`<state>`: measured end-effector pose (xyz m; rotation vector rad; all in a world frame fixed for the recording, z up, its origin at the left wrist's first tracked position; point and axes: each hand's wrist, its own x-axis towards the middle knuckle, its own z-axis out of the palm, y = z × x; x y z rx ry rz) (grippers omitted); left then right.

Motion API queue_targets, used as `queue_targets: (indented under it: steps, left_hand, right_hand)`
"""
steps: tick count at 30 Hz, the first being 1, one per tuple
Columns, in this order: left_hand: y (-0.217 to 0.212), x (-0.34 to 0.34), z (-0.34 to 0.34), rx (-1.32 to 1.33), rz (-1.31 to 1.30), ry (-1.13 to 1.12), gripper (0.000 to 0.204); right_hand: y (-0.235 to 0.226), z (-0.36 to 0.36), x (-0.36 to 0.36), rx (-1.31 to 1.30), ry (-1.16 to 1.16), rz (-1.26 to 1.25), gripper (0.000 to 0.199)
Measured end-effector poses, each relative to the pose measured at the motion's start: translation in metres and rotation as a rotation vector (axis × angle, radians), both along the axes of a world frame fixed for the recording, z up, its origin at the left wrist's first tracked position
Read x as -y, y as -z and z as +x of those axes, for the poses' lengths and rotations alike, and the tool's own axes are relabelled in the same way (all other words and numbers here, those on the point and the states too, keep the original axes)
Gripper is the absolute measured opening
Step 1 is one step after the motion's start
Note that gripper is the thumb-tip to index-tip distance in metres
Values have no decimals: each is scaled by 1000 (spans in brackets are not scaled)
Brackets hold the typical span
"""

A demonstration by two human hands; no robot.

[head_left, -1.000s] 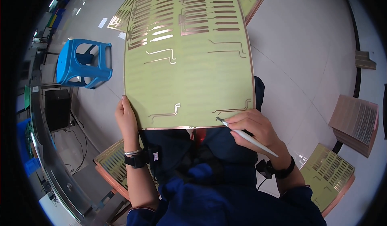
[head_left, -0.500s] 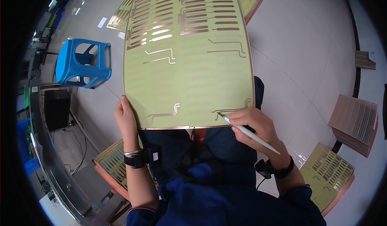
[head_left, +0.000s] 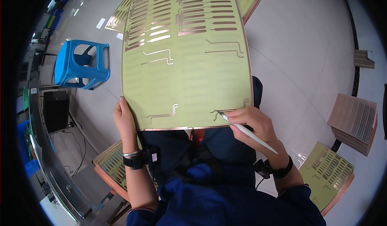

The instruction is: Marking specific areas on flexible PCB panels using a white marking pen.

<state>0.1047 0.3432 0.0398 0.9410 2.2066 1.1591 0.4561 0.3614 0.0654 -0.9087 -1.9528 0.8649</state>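
A large yellow-green sheet point(head_left: 185, 60) with copper strips lies across the person's lap, its far end cut off by the frame. The right hand point(head_left: 252, 123) grips a white pen-like tool point(head_left: 248, 132), tip on a thin trace near the lower edge. The left hand point(head_left: 124, 119) clasps the sheet's lower left corner, fingers hidden beneath. Similar sheets sit stacked beside a blue stool point(head_left: 82, 62).

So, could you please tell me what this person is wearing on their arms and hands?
Both hands are bare, with no gloves. The left hand has a thin silver bangle and a black wrist strap carrying a small device below it. The right hand has a black wristband with a clip and cable. Dark blue sleeves are pushed up the forearms.
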Motion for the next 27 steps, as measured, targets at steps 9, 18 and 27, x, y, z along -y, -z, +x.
queue_targets:
  steps: [9, 18, 27]
  left_hand:
    - [4, 0, -2, -10, 26, 9, 44]
    - [5, 2, -5, -37, 10, 20, 45]
    - [5, 1, -4, -9, 25, 21, 45]
  right_hand:
    - [5, -2, 2, 19, 27, 30, 28]
    - [6, -5, 1, -15, 60, 34, 25]
    - [-1, -3, 1, -29, 54, -53, 21]
